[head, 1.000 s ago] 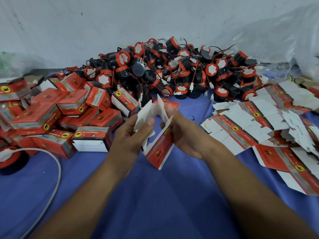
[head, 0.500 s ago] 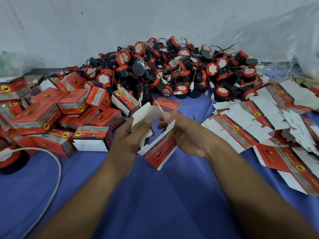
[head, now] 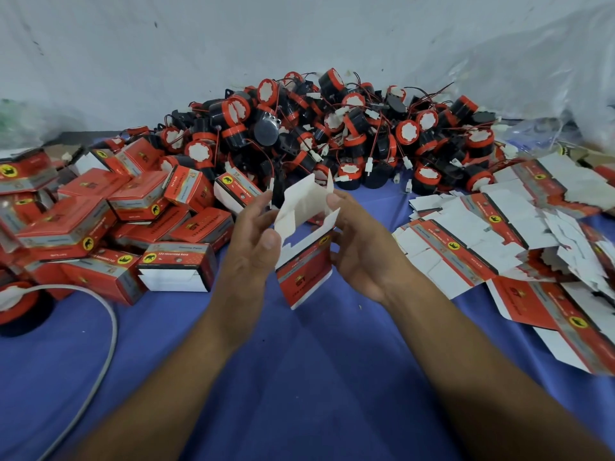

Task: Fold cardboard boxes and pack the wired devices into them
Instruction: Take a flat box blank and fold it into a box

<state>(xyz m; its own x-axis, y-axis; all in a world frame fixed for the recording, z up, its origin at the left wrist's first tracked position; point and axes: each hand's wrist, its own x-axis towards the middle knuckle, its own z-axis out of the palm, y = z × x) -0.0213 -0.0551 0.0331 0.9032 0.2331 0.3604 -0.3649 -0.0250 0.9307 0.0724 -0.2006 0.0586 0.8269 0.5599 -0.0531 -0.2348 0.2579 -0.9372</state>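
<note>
Blue cloth (head: 299,377), left hand (head: 248,241) pinching half-folded box (head: 304,271), right hand (head: 362,247) gripping its side

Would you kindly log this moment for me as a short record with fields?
Held item: half-folded box, top flaps open
Left hand: grips the box's left side
Right hand: pinches its right flap
Devices: red-and-black pile at the back
Flat blanks: spread on the right
Folded boxes: heaped on the left
Surface: blue cloth

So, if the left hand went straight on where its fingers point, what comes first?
Past the half-folded cardboard box in the left hand, probably the assembled red-and-white box just behind, then the pile of black-and-red wired devices; depth unclear.
</note>
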